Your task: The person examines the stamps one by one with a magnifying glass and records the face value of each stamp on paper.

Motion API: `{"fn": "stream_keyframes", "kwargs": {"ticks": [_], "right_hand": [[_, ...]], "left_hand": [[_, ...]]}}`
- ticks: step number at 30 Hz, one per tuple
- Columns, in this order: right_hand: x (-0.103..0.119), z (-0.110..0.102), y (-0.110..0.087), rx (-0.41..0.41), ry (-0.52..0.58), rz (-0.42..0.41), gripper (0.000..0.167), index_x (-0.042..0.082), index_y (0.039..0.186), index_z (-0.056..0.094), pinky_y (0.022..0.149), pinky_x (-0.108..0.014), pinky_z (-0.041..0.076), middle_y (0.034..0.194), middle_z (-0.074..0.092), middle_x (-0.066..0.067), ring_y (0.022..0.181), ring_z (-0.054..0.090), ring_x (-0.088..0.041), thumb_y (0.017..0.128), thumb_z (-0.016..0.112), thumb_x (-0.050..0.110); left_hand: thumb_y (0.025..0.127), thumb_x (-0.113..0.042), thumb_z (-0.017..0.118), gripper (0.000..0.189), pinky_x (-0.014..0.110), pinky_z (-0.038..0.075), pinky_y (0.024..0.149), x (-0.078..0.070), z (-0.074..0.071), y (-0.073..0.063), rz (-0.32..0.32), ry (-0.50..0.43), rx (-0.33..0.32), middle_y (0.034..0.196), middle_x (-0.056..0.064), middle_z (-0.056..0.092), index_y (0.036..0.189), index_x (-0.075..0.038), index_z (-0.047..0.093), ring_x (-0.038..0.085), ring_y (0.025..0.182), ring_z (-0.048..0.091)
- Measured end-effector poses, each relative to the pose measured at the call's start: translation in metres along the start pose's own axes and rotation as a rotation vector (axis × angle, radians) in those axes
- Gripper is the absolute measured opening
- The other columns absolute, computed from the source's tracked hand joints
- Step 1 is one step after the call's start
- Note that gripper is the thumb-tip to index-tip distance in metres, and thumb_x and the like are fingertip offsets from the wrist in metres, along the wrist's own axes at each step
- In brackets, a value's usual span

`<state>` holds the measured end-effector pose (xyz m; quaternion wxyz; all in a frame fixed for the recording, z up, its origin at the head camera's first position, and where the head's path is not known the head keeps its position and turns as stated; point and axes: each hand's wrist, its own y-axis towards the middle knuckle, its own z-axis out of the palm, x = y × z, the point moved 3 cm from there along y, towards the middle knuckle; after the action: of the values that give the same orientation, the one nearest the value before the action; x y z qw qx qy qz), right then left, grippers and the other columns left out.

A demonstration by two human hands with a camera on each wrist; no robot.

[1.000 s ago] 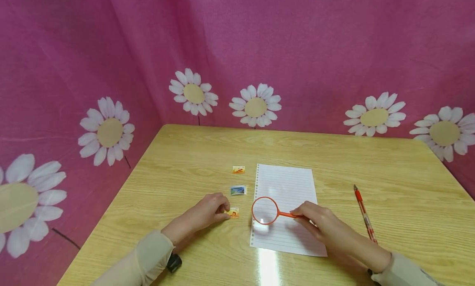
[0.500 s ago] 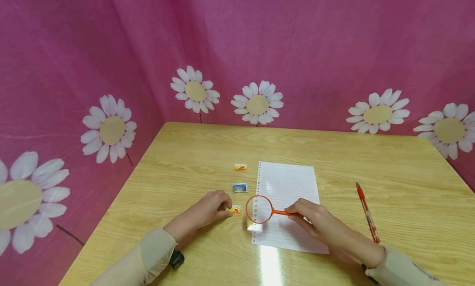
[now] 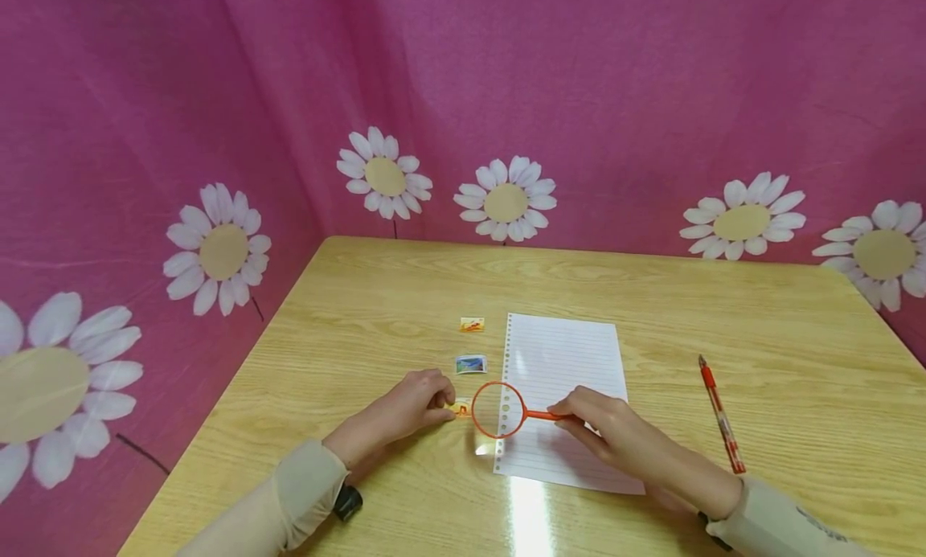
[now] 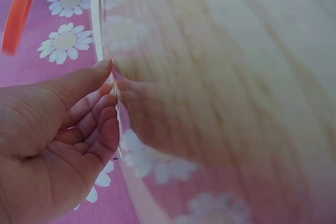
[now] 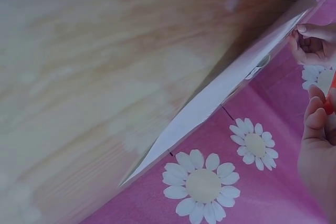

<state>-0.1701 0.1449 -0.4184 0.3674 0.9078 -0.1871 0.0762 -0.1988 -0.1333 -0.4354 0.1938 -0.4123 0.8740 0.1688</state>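
Magnifier (image 3: pixel 525 414), over L edge of paper (image 3: pixel 567 356): R hand (image 3: pixel 604 424) pinches handle (image 3: pixel 541 415), best hold; prob. light, stiff. Near stamp (image 3: pixel 461 410), on table (image 3: pixel 391 300): L hand (image 3: pixel 405 406) pinches L end; prob. flimsy, tearable, edges only.

Orange magnifier (image 3: pixel 526 414) near yellow stamp (image 3: pixel 461 410)

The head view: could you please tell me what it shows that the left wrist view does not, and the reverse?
Only the head view: the blue stamp and the farthest yellow stamp with their printed pictures, both sleeves, and the full round outline of the magnifying glass.

Only the left wrist view: the palm side of the left grip, and the magnifying glass's rim nearly edge-on.

Both: the left grip, the right grip holding the magnifying glass, the wooden table, and the pink curtain with white flowers.
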Motion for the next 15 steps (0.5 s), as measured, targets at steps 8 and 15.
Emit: {"fn": "stream_keyframes", "kwargs": {"ticks": [8,15], "right_hand": [[0.0014,0.0024,0.0029,0.0,0.023,-0.017,0.025,0.009,0.099,0.065,0.068,-0.009,0.045,0.086,0.066,0.004,0.076,0.056,-0.001,0.102,0.046,0.026],[0.0028,0.0043,0.0057,0.002,0.031,-0.022,0.026,0.008,0.099,0.065,0.068,-0.01,0.045,0.087,0.066,0.004,0.076,0.056,-0.001,0.102,0.046,0.026]], "left_hand": [[0.083,-0.011,0.076,0.014,0.016,0.043,0.064,0.0017,0.0015,0.0004,0.01,-0.004,-0.004,0.078,0.004,0.058,0.085,-0.004,0.064,0.008,0.071,0.051],[0.082,-0.011,0.077,0.015,0.015,0.043,0.065,0.0019,0.0016,0.0009,0.006,0.001,-0.006,0.078,0.004,0.059,0.085,-0.003,0.064,0.007,0.071,0.051]]}}
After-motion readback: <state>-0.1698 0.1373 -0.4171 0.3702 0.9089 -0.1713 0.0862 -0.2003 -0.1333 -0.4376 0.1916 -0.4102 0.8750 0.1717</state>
